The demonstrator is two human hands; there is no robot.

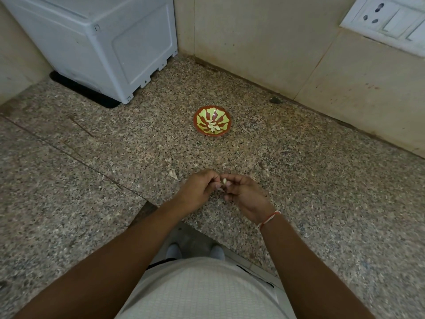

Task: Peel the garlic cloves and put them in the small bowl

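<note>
Both hands pinch one clove (224, 180) between them over the counter (299, 180), left hand (197, 189) and right hand (246, 194) fingertips meeting. Best to strip the skin fully (bits cling) before reaching to the bowl (212, 121), well ahead, already holding peeled cloves.

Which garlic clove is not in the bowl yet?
The garlic clove pinched between left hand and right hand; the others lie in the small bowl.
</note>
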